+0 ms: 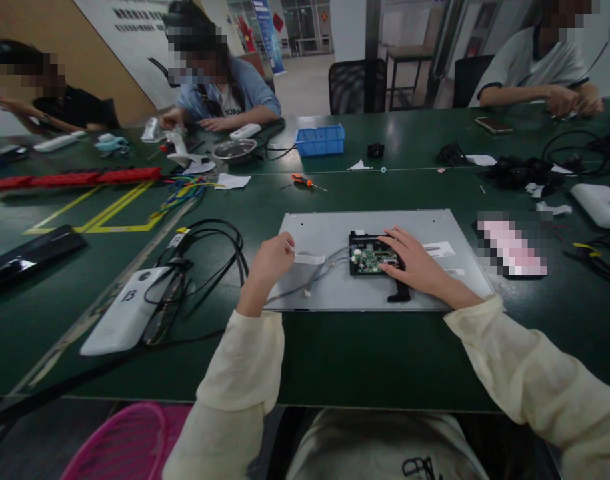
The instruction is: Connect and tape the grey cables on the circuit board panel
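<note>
Green circuit board (369,261) in a black bracket (399,293), lying on the back of a flat grey panel (325,230) near the front edge of the green bench (375,357). The right hand (411,261) is spread loosely over the board's right side, fingers resting on the bracket and gripping nothing closed. The left hand (276,259) has thumb and forefinger pinched together on one end of a white strip (311,259), whose free end reaches over the panel. Thin grey cables (329,269) run leftward from the board beneath this strip. A white label (439,249) is fixed to the panel beside the right hand; its print is too small to read. Left of the panel, a white device (125,312) bears black characters, apparently "13", though the slant leaves "B" possible; black cables (209,227) loop beside it. Beyond the panel lie an orange-and-black screwdriver (303,180) and a blue bin (319,141); to the right, a phone (512,248). Across the bench, a co-worker in a blue shirt (255,87) shows "YOR" on the garment beneath. Wall lettering (139,15) behind is blurred.
</note>
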`<action>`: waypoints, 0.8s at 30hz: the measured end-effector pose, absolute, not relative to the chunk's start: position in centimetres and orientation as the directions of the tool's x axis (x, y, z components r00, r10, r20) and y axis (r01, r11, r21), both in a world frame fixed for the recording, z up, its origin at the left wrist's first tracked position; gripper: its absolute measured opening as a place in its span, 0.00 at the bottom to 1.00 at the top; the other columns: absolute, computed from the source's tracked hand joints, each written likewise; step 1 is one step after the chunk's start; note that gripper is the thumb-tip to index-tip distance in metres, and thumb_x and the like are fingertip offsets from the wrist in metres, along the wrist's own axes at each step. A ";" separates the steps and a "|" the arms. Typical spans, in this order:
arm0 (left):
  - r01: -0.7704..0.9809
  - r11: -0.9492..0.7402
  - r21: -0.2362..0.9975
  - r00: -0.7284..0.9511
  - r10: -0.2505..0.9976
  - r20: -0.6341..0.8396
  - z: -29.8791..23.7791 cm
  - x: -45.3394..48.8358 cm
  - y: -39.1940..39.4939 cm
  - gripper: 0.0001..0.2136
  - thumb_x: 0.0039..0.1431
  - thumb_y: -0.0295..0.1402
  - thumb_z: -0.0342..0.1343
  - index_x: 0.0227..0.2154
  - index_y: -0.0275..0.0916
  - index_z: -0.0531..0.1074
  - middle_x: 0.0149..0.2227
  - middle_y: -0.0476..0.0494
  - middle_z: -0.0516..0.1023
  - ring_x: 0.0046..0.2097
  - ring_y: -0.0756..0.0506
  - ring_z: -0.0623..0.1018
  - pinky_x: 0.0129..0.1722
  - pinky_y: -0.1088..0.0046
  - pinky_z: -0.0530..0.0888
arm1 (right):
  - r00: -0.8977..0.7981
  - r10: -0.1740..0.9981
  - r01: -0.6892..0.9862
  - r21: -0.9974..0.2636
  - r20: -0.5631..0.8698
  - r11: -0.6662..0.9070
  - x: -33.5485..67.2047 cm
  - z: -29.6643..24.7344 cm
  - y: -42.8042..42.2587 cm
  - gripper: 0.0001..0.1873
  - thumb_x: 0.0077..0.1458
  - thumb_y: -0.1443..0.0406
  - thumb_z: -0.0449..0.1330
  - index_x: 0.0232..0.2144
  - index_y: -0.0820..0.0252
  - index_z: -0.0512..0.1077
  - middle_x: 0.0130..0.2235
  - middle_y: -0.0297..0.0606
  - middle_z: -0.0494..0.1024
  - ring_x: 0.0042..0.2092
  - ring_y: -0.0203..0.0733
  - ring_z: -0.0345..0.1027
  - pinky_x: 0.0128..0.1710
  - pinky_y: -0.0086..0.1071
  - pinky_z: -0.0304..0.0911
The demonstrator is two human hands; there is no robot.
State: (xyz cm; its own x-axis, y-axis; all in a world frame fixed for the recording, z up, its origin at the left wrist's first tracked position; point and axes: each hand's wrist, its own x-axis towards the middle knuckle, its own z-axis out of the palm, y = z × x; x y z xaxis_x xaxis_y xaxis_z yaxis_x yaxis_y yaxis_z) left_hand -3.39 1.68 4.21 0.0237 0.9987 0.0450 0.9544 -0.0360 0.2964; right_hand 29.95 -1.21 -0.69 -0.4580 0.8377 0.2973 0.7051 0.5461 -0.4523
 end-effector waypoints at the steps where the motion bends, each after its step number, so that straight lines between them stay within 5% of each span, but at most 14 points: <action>1: 0.930 -0.057 0.363 0.030 0.996 0.081 4.2 -3.8 1.9 0.08 0.52 0.28 0.50 0.34 0.42 0.71 0.37 0.44 0.79 0.38 0.45 0.77 0.40 0.72 0.71 | -0.458 0.838 0.702 -0.457 0.297 0.546 30.0 -0.7 -1.2 0.33 0.59 0.49 0.52 0.63 0.52 0.55 0.66 0.43 0.55 0.68 0.53 0.40 0.64 0.56 0.45; 8: 0.595 -0.146 0.791 0.181 0.982 0.045 5.2 -5.2 2.3 0.11 0.51 0.38 0.55 0.35 0.39 0.72 0.36 0.46 0.76 0.35 0.49 0.76 0.39 0.72 0.73 | -0.459 0.842 0.706 -0.460 0.282 0.539 30.0 -0.9 -1.1 0.33 0.59 0.48 0.51 0.63 0.52 0.55 0.66 0.43 0.55 0.68 0.53 0.40 0.64 0.57 0.46; 17: 0.581 -0.162 0.798 0.369 0.926 -0.081 6.4 -4.2 1.0 0.11 0.50 0.37 0.57 0.36 0.39 0.74 0.38 0.45 0.78 0.41 0.47 0.77 0.45 0.70 0.72 | -0.463 0.834 0.699 -0.455 0.301 0.552 30.0 -0.8 -1.2 0.33 0.59 0.49 0.52 0.63 0.51 0.55 0.65 0.42 0.56 0.68 0.54 0.41 0.64 0.57 0.45; 24: 0.575 -0.226 0.786 0.228 0.967 0.111 6.2 -4.4 1.2 0.09 0.52 0.37 0.56 0.34 0.40 0.74 0.38 0.45 0.79 0.41 0.48 0.77 0.44 0.71 0.73 | -0.464 0.835 0.703 -0.451 0.297 0.551 30.1 -0.9 -1.2 0.32 0.59 0.49 0.51 0.63 0.51 0.55 0.65 0.42 0.56 0.68 0.53 0.41 0.64 0.57 0.46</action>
State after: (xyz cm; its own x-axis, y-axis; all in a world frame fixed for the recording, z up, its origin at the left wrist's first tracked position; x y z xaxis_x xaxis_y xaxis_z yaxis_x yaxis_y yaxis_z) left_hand -4.42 1.20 6.17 0.2282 0.9673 0.1108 0.5750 -0.2257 0.7864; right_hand 30.05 -1.21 -0.93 -0.4638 0.8348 0.2967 0.7027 0.5506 -0.4506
